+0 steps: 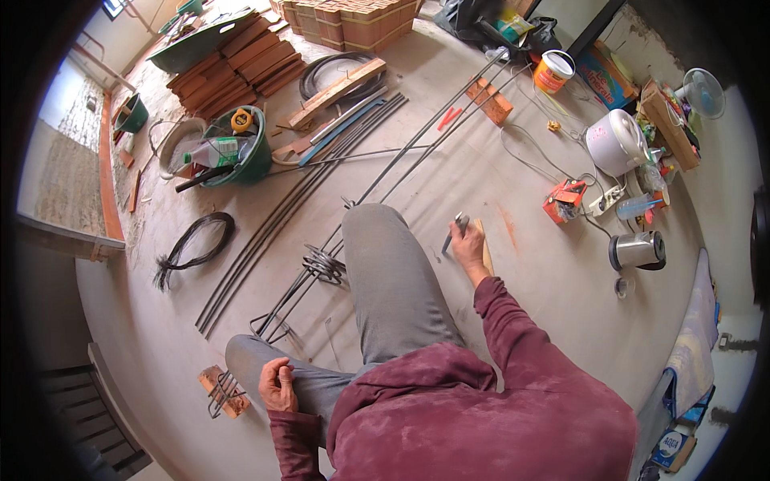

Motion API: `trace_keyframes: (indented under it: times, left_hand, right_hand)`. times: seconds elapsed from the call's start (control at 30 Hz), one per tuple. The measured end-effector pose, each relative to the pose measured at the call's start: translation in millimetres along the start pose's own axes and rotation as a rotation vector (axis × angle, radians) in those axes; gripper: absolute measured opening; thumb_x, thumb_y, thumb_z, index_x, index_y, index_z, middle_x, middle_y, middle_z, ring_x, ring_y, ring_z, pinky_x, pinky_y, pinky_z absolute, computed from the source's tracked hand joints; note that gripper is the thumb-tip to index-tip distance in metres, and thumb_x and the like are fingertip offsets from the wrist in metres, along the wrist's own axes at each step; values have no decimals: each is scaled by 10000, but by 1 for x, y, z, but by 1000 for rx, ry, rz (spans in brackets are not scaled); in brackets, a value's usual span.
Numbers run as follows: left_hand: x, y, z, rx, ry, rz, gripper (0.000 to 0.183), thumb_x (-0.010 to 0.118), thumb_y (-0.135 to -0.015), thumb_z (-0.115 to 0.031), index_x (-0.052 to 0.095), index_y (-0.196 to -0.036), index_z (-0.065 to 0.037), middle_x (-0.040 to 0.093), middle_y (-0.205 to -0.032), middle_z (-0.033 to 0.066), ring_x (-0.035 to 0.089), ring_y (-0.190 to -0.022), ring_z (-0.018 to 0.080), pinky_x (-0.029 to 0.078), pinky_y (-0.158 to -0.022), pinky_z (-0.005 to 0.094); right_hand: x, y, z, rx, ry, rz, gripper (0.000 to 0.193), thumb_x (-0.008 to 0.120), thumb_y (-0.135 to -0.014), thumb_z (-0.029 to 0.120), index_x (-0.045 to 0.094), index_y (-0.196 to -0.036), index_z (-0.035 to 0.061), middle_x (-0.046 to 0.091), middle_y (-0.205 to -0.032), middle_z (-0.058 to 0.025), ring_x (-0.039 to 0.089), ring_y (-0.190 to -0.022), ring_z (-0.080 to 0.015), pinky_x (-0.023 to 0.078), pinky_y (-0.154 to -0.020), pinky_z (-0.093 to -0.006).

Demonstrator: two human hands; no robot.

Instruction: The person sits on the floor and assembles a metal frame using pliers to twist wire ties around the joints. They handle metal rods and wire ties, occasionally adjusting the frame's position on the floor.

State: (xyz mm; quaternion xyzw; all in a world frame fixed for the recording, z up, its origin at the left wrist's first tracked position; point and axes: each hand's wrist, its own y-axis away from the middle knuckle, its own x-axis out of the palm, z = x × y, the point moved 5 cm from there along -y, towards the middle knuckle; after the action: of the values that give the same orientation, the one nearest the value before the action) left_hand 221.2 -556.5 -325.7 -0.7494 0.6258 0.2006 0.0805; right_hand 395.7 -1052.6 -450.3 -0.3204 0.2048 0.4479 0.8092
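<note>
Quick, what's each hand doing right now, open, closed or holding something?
Left hand: loosely curled on the gray fabric trouser leg; whether it holds anything can't be told.
Right hand: closed around a dark gray metal hand tool.

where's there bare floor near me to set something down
Right side: bare floor between your right hand and the kettle. Left side: a patch between the wire coil and the brick. Crowded: among the rods and stirrups, and around the rice cooker and power strip.
</note>
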Motion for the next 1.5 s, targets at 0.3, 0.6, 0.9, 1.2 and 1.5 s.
trace_keyframes:
  times: [0.3, 0.6, 0.9, 1.2, 1.5]
  left_hand:
    - [9, -11, 0, -7, -165, 2, 227, 554, -945, -233, 622, -995, -23, 599, -928, 35, 597, -749, 110, 468, -628, 233]
    - [9, -11, -4, -69, -171, 5, 178, 580, -919, -173, 629, -955, -5, 592, -879, 48, 561, -725, 121, 460, -680, 244]
    - [6, -12, 4, 32, -249, 65, 206, 578, -930, -234, 629, -985, -43, 582, -843, 0, 549, -685, 67, 438, -584, 207]
    - [4, -10, -15, 140, -242, 55, 218, 589, -923, -241, 627, -997, -39, 575, -855, 5, 548, -699, 73, 448, -595, 211]
    - [6, -14, -15, 68, -216, 86, 208, 596, -911, -205, 626, -1000, -19, 600, -941, 46, 593, -806, 117, 467, -690, 243]
  right_hand:
    - [-14, -29, 6, 115, -61, 110, 257, 621, -874, 266, 615, -757, 38, 623, -647, -120, 607, -621, -333, 461, -575, -383]
    - [-14, -35, -1, 157, -61, 70, 260, 614, -884, 279, 630, -765, 48, 659, -691, -103, 656, -667, -269, 492, -594, -356]
    - [-7, -33, -17, 119, -65, 106, 289, 584, -907, 297, 630, -796, 34, 662, -679, -96, 652, -636, -264, 493, -590, -356]
    - [-9, -33, -24, 201, -39, 71, 288, 591, -900, 301, 670, -803, 42, 675, -684, -74, 665, -658, -213, 504, -619, -340]
    - [-16, -40, -21, 208, -46, 104, 340, 578, -899, 320, 676, -732, 41, 653, -642, -81, 618, -609, -210, 481, -619, -341]
